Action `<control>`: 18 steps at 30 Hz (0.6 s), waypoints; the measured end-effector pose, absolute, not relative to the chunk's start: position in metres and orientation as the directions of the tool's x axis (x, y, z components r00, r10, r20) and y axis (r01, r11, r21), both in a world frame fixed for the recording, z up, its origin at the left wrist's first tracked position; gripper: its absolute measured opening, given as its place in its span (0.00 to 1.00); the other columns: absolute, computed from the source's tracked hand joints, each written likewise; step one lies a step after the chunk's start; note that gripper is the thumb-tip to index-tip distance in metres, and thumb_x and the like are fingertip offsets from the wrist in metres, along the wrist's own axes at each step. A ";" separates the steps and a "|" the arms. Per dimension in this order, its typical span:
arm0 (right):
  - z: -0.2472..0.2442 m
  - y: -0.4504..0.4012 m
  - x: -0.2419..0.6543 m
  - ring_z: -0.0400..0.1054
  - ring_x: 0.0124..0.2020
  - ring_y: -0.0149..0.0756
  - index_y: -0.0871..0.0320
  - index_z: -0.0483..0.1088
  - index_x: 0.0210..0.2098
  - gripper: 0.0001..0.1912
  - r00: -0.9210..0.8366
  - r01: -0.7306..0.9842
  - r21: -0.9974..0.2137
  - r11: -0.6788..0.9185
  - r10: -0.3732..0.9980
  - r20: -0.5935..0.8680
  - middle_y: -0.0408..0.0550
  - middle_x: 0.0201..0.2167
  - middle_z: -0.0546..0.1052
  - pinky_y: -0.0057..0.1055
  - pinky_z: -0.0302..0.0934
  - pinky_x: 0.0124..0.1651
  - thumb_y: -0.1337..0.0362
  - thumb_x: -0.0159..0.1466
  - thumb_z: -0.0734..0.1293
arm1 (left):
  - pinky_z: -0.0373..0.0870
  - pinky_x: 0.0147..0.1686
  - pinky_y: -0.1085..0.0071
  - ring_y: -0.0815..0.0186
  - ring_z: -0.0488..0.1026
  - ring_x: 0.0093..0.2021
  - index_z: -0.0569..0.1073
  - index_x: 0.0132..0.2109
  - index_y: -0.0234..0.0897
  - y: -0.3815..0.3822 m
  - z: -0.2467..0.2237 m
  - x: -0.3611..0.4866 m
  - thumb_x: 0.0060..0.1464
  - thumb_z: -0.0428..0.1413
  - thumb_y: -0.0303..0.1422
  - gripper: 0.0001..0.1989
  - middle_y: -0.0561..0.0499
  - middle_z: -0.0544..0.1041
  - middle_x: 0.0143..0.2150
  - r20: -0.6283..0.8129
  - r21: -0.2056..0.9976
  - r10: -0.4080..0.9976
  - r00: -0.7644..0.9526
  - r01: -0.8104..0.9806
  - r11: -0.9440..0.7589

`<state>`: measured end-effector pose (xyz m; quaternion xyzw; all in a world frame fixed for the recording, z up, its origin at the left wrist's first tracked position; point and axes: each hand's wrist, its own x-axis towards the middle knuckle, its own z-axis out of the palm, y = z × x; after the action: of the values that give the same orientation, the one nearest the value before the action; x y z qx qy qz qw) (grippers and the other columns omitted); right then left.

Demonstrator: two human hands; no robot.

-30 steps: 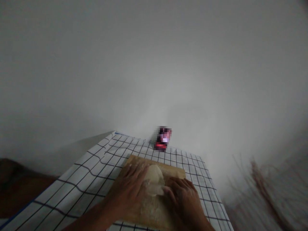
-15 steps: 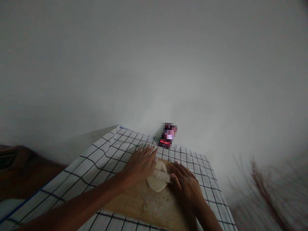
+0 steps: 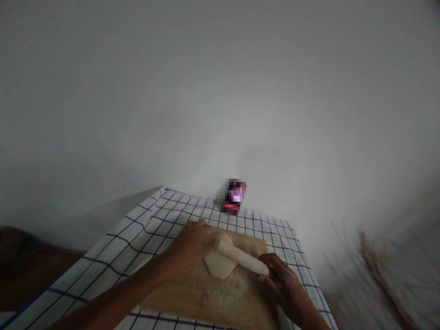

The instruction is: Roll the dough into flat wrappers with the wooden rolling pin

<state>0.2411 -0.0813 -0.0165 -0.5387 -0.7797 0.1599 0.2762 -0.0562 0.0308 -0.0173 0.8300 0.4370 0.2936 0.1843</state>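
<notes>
A light wooden rolling pin (image 3: 245,260) lies slantwise over a flat piece of dough (image 3: 220,266) on a wooden board (image 3: 178,293). My right hand (image 3: 280,277) is closed around the pin's right end. At the upper left edge of the dough, close to the pin's left end, is my left hand (image 3: 197,238). Its fingers are curled inward and mostly hidden, so what they grip cannot be made out. White flour (image 3: 223,293) is scattered on the board in front of the dough.
A black-and-white checked cloth (image 3: 117,250) covers the table under the board. At the back, a blurred-out phone-like object (image 3: 233,197) leans against the pale wall (image 3: 220,101). Blurred twig-like bristles (image 3: 378,270) stand off to the right, and a brown object (image 3: 30,270) is at left.
Both hands were stretched flat over the rolling pin's ends. My right hand has drawn nearer and closed on the pin's end; my left fingers have curled in. The pin now slants more.
</notes>
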 end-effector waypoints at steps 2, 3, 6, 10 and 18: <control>-0.010 -0.070 0.242 0.71 0.35 0.36 0.53 0.70 0.48 0.13 -0.209 0.740 -0.585 0.333 0.939 0.272 0.46 0.39 0.77 0.29 0.66 0.38 0.53 0.71 0.62 | 0.71 0.48 0.59 0.53 0.77 0.48 0.76 0.45 0.40 0.031 -0.025 -0.045 0.55 0.58 0.36 0.10 0.45 0.80 0.45 0.312 0.598 0.843 0.439 0.599 -0.533; -0.007 -0.062 0.239 0.70 0.32 0.35 0.53 0.70 0.48 0.13 -0.172 0.738 -0.598 0.313 0.944 0.282 0.45 0.37 0.76 0.28 0.65 0.35 0.53 0.71 0.62 | 0.72 0.47 0.60 0.54 0.77 0.48 0.74 0.47 0.39 0.030 -0.029 -0.041 0.54 0.59 0.35 0.13 0.45 0.80 0.47 0.293 0.625 0.846 0.444 0.581 -0.522; -0.008 -0.041 0.225 0.65 0.26 0.34 0.54 0.69 0.47 0.15 -0.037 0.735 -0.630 0.251 0.942 0.332 0.40 0.28 0.71 0.28 0.60 0.30 0.50 0.70 0.63 | 0.74 0.40 0.67 0.60 0.78 0.44 0.70 0.51 0.38 0.028 -0.032 -0.038 0.57 0.57 0.35 0.15 0.49 0.81 0.45 0.207 0.783 0.823 0.528 0.415 -0.464; -0.025 -0.037 0.217 0.59 0.23 0.32 0.54 0.69 0.45 0.18 0.113 0.687 -0.709 0.159 0.940 0.321 0.36 0.23 0.64 0.27 0.53 0.26 0.47 0.71 0.61 | 0.75 0.47 0.65 0.58 0.79 0.49 0.74 0.53 0.39 0.032 -0.018 -0.044 0.62 0.55 0.39 0.15 0.48 0.81 0.49 0.106 0.927 0.750 0.653 0.208 -0.313; -0.036 -0.050 0.241 0.59 0.22 0.32 0.54 0.71 0.44 0.18 0.178 0.715 -0.698 0.043 0.954 0.241 0.37 0.21 0.65 0.27 0.53 0.24 0.46 0.69 0.63 | 0.71 0.54 0.52 0.53 0.74 0.54 0.74 0.58 0.45 0.030 -0.021 -0.059 0.65 0.51 0.41 0.18 0.47 0.78 0.54 0.223 0.622 0.870 0.439 0.624 -0.474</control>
<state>0.2412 -0.0501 -0.0359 -0.6727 -0.6203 0.1618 0.3694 -0.0590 0.0301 -0.0209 0.8161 0.4578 0.2663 0.2315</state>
